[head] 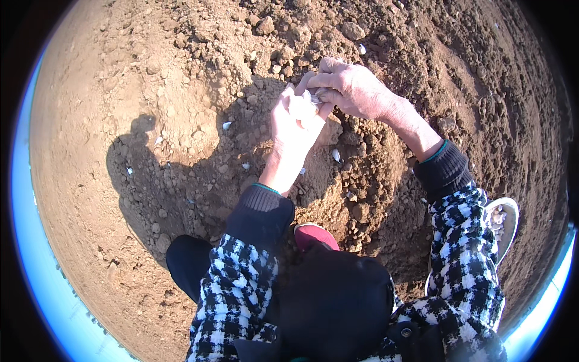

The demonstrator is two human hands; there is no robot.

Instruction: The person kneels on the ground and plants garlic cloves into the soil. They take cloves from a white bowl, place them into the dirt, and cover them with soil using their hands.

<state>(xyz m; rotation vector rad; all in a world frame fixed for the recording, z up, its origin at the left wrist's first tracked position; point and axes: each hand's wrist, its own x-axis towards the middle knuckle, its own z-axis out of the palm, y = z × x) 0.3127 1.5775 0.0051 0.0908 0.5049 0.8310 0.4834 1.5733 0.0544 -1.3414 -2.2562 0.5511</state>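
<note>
My left hand [291,133] is turned palm up, with whitish garlic cloves [302,109] cupped in its palm and fingers. Over its fingertips, my right hand [357,90] has its thumb and fingers bent together on a clove at the edge of the handful. The right fingers partly cover that clove. Both hands are above loose brown soil [267,59], in the sun. Below the right hand a single garlic clove [337,156] lies on the dirt. Another clove [362,49] rests beyond the right hand.
More cloves are scattered to the left, including one clove [226,125] near my shadow [176,190]. A pale container [514,221] holding several cloves stands beside my right arm. My red shoe [314,236] and dark-clad knee [187,262] are close below. Clods [353,30] roughen the ground.
</note>
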